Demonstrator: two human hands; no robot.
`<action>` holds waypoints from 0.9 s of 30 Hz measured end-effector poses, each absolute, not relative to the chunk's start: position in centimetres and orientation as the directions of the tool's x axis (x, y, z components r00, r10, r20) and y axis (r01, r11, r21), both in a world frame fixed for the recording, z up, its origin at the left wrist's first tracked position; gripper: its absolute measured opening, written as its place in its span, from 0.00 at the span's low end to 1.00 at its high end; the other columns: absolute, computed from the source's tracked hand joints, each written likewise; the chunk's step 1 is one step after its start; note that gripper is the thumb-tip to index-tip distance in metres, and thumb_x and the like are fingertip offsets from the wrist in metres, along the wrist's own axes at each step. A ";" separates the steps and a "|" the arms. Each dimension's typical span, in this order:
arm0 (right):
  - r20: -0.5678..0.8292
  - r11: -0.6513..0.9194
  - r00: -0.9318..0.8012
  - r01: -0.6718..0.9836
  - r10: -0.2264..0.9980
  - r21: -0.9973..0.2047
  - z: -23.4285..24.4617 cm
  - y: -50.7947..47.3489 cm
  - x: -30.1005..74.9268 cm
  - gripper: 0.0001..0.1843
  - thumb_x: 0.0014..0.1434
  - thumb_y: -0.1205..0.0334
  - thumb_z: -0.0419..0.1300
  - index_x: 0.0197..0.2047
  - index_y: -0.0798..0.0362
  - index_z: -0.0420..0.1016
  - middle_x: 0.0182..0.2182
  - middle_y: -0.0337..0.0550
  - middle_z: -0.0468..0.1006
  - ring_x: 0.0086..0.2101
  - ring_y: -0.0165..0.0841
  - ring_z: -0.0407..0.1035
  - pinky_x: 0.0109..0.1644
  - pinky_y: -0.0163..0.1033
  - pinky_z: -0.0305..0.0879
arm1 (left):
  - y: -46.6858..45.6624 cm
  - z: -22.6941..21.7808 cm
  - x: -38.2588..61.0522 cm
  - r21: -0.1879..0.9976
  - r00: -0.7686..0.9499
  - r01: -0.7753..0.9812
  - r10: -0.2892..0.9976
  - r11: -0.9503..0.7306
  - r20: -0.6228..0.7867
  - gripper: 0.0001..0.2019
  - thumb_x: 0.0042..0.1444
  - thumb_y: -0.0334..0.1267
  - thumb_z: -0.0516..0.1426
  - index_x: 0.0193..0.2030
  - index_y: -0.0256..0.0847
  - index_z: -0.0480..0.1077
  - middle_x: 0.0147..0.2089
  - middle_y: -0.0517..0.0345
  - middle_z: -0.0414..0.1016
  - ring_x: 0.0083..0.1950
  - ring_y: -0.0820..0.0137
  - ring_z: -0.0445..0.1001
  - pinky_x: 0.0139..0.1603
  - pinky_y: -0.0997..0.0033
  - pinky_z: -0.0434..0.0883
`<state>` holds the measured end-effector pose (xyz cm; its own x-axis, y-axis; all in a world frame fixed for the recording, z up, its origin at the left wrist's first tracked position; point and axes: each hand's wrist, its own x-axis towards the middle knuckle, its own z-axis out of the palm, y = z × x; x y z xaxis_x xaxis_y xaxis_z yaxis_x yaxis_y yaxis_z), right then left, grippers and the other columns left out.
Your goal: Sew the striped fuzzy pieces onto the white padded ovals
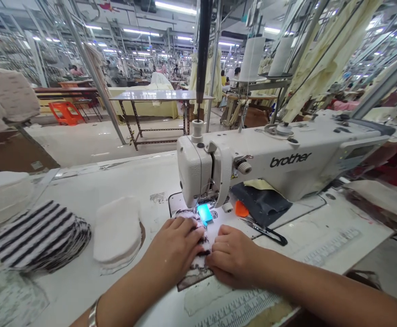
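A black-and-white striped fabric piece (203, 245) lies on the sewing machine bed, its far end under the needle area of a white sewing machine (198, 172). My left hand (176, 240) rests over the fabric, fingers bent down and pressing it just in front of the presser foot. Curled closed, my right hand (230, 254) holds the fabric's near right edge. The fabric under both palms is hidden. A bright blue-white light (205, 213) glows beside the needle, and the foot itself is hard to make out.
To the left are a stack of striped fabric pieces (38, 236), a white fabric stack (118, 229) and a pale printed stack (11, 297). Thread snips (266, 231), an orange piece (242, 209) and dark cloth (262, 202) lie right of the needle. Thread cones (252, 59) stand behind.
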<state>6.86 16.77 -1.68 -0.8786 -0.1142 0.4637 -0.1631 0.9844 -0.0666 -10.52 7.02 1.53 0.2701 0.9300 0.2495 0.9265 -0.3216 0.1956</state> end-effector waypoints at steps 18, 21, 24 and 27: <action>0.344 0.983 -0.939 -0.088 -0.027 -0.162 -1.1 17.8 6.0 0.09 0.53 0.70 0.50 0.33 0.53 0.71 0.20 0.36 0.72 0.21 0.29 0.61 0.33 0.39 0.49 | 8.0 -0.1 -12.2 0.154 0.267 0.936 0.923 -0.317 0.278 0.13 0.62 0.37 0.51 0.52 0.44 0.66 0.49 0.51 0.68 0.49 0.59 0.64 0.47 0.55 0.63; 0.274 0.984 -0.961 -0.081 -0.035 -0.159 -0.6 18.1 5.8 0.09 0.53 0.69 0.51 0.33 0.53 0.72 0.21 0.36 0.73 0.22 0.30 0.62 0.34 0.39 0.50 | 8.2 -0.3 -12.4 0.154 0.302 0.918 0.897 -0.365 0.323 0.11 0.62 0.35 0.51 0.50 0.44 0.68 0.48 0.53 0.70 0.47 0.61 0.65 0.47 0.57 0.63; 0.285 0.978 -0.958 -0.093 -0.038 -0.184 -0.6 18.3 5.6 0.10 0.52 0.69 0.51 0.32 0.53 0.73 0.21 0.37 0.73 0.23 0.30 0.63 0.34 0.39 0.51 | 8.3 -0.1 -12.4 0.160 0.292 0.920 0.897 -0.358 0.332 0.10 0.61 0.35 0.52 0.48 0.43 0.69 0.48 0.54 0.70 0.47 0.61 0.66 0.47 0.58 0.63; 0.355 0.974 -0.935 -0.083 -0.003 -0.211 -1.1 18.2 5.6 0.11 0.52 0.69 0.49 0.31 0.54 0.72 0.19 0.38 0.72 0.22 0.30 0.62 0.33 0.40 0.51 | 8.0 0.0 -12.3 0.187 0.303 0.898 0.869 -0.397 0.391 0.09 0.62 0.35 0.51 0.45 0.43 0.70 0.43 0.55 0.71 0.44 0.63 0.67 0.46 0.59 0.63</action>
